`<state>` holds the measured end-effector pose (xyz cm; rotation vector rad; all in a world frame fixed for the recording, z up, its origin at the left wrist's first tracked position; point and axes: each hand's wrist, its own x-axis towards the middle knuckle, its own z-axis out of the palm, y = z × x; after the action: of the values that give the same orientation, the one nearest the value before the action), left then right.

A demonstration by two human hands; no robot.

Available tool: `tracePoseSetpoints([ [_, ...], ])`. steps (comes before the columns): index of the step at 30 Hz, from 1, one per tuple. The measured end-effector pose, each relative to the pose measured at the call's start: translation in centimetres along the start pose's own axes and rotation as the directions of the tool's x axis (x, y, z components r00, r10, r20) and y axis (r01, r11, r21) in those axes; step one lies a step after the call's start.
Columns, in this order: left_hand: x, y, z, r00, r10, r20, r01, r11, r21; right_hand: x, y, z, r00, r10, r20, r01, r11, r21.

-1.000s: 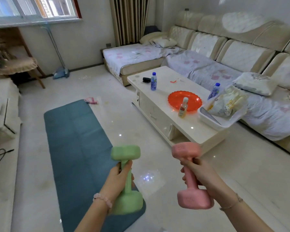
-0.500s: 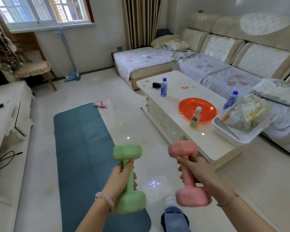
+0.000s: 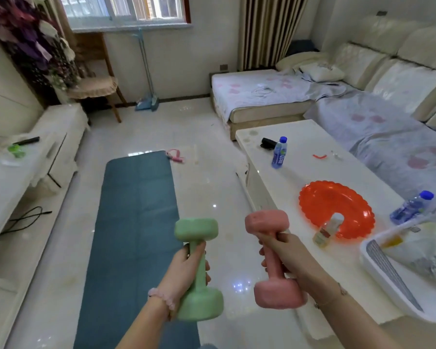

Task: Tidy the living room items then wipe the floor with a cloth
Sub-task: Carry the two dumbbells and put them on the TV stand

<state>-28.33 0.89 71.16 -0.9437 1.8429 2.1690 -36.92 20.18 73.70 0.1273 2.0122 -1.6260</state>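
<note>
My left hand [image 3: 184, 270] grips the handle of a green dumbbell [image 3: 198, 268], held upright over the near end of the teal exercise mat [image 3: 134, 222]. My right hand [image 3: 285, 255] grips a pink dumbbell [image 3: 272, 263] by its handle, tilted a little, above the shiny tiled floor [image 3: 212, 187] beside the white coffee table [image 3: 297, 172]. Both dumbbells are lifted off the floor. A pink skipping rope [image 3: 174, 155] lies on the floor at the mat's far right corner.
On the table stand a water bottle [image 3: 279, 152], an orange tray [image 3: 337, 207], a small bottle [image 3: 327, 230], a second water bottle [image 3: 410, 207] and a white basket [image 3: 398, 280] with bags. A sofa [image 3: 363, 96] runs along the right, a low white cabinet [image 3: 23, 172] on the left, a chair [image 3: 96, 86] beyond.
The view has swung left and moved forward, bringing the left cabinet and chair into sight. Both hands keep their grip on the dumbbells, held at much the same height.
</note>
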Motion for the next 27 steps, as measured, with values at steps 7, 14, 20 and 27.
tracePoseSetpoints([
  [7, 7.9, 5.1, 0.3, 0.997, 0.025, -0.075, -0.029, 0.998, -0.054, 9.6, -4.8, -0.4, 0.998, 0.009, 0.068, -0.009, 1.0, -0.007],
  [14, 20.3, 11.2, -1.5, 0.993, 0.028, -0.114, -0.033, 0.998, -0.046, 22.8, -9.5, 1.5, 0.995, 0.038, 0.091, -0.034, 0.998, -0.044],
  [20, 32.3, 19.7, -4.5, 0.998, 0.015, -0.053, -0.014, 1.0, 0.016, 35.0, -17.1, 4.8, 0.993, 0.064, 0.095, -0.059, 0.996, -0.06],
  [27, 44.0, 29.0, -6.6, 0.999, -0.008, -0.052, 0.009, 1.0, 0.02, 46.8, -25.0, 7.0, 0.995, 0.078, 0.069, -0.078, 0.997, -0.001],
])
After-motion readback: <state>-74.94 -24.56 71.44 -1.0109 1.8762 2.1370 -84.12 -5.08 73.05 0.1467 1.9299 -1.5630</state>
